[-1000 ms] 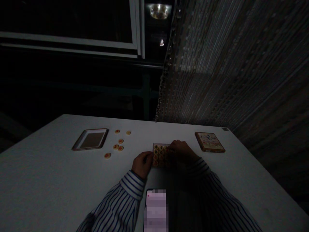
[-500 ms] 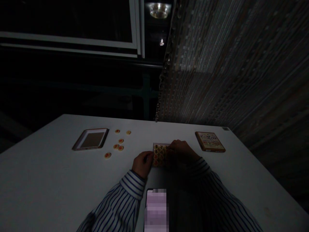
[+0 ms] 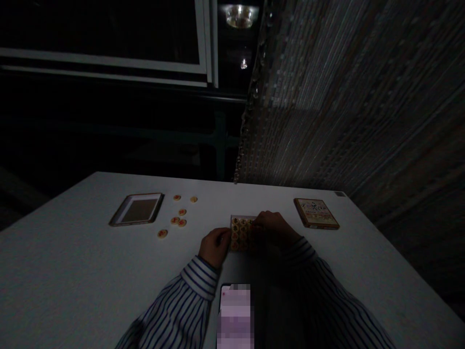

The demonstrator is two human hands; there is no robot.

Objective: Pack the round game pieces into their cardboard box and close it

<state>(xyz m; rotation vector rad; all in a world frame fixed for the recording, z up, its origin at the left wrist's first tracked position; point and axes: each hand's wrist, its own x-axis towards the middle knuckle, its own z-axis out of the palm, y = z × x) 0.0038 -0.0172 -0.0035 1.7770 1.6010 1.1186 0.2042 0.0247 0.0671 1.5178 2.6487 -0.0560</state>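
Observation:
A small shallow box (image 3: 240, 219) packed with round tan game pieces (image 3: 240, 233) marked in red lies on the white table (image 3: 72, 271) in front of me. My left hand (image 3: 214, 246) curls against the box's left side. My right hand (image 3: 275, 227) rests over the box's right part, fingers bent down onto the pieces. Several loose round pieces (image 3: 178, 221) lie on the table to the left. Both sleeves are white with blue stripes.
An empty box lid or tray (image 3: 137, 210) lies at the left. A brown printed box (image 3: 316, 213) sits at the right. A lit phone (image 3: 235, 315) lies near the table's front edge. A bead curtain (image 3: 345, 97) hangs behind the table; the room is dark.

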